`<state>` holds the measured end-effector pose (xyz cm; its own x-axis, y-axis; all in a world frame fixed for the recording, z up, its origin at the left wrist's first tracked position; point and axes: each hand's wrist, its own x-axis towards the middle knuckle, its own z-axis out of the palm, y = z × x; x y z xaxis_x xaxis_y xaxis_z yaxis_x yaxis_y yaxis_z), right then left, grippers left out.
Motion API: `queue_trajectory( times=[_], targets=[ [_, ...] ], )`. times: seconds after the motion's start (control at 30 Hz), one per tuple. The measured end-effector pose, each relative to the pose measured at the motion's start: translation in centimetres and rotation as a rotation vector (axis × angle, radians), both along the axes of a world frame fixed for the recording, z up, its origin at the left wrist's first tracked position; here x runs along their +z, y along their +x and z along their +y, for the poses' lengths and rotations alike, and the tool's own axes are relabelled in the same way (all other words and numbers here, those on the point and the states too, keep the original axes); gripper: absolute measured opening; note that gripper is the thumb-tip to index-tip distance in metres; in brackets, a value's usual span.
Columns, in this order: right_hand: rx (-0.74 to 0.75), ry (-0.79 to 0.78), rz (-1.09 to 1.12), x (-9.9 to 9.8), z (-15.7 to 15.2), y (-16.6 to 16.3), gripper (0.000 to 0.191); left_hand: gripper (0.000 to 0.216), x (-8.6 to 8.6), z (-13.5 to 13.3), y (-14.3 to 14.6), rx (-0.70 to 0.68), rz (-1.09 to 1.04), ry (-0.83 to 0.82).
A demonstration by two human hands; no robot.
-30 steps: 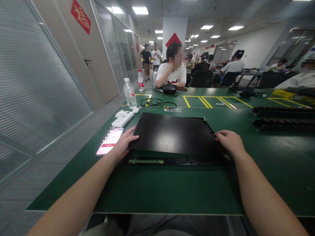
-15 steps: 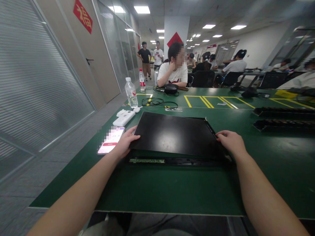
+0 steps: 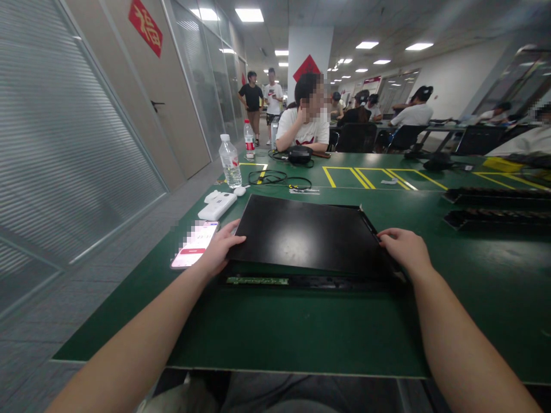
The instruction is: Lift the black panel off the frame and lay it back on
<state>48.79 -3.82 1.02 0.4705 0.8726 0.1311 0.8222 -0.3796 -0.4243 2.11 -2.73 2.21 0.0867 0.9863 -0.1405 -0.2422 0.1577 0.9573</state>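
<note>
A flat black screen panel [image 3: 301, 235] lies over a dark frame on the green table. Along the frame's near side runs a black strip with a green circuit board [image 3: 257, 281] in it. My left hand [image 3: 221, 248] grips the panel's left edge, thumb on top and fingers underneath, partly hidden. At the right edge, my right hand [image 3: 402, 248] is closed, its thumb and forefinger pinching the rim there. Whether that rim belongs to the panel or the frame I cannot tell. The panel's near edge sits slightly above the strip.
Left of the panel are a lit phone [image 3: 196, 245], a white device [image 3: 217, 206] and a water bottle [image 3: 230, 162]. A black cable [image 3: 279, 179] lies behind it. Long dark strips [image 3: 495, 219] lie at the right. A person [image 3: 303, 117] sits across the green table [image 3: 301, 332].
Both hands keep their hold on the panel's sides, and the panel stays in almost the same place. The view has shifted very slightly.
</note>
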Motion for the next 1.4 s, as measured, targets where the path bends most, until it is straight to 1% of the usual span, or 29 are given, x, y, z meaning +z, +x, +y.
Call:
queue_trajectory(
  times=[0.17, 0.33, 0.43, 0.63, 0.87, 1.13, 1.27, 1.4],
  targets=[
    [0.015, -0.002, 0.003, 0.05, -0.16, -0.05, 0.032, 0.087, 0.05, 0.03, 0.06, 0.006, 0.01, 0.001],
    [0.012, -0.017, 0.011, 0.08, -0.11, 0.02, 0.033, 0.064, 0.14, 0.24, 0.18, 0.082, 0.018, 0.012],
    [0.004, -0.006, 0.014, 0.04, -0.06, 0.02, 0.032, 0.056, 0.0, 0.43, 0.12, 0.082, 0.028, 0.023],
    [0.007, 0.011, 0.016, -0.23, 0.06, 0.19, 0.035, 0.058, -0.33, 0.64, -0.04, 0.09, 0.124, 0.033],
    [-0.001, 0.002, 0.044, -0.17, 0.08, 0.41, 0.035, 0.058, -0.31, 0.61, 0.0, 0.093, 0.154, 0.027],
    [-0.01, 0.008, 0.04, -0.28, 0.19, 0.51, 0.032, 0.059, 0.3, 0.19, 0.64, 0.113, 0.15, -0.015],
    [-0.018, -0.011, 0.036, -0.25, 0.19, 0.49, 0.032, 0.062, 0.31, 0.15, 0.59, 0.115, 0.15, -0.018],
    [-0.002, 0.015, 0.033, -0.31, 0.19, 0.53, 0.032, 0.065, 0.33, 0.12, 0.55, 0.117, 0.139, -0.024]
  ],
)
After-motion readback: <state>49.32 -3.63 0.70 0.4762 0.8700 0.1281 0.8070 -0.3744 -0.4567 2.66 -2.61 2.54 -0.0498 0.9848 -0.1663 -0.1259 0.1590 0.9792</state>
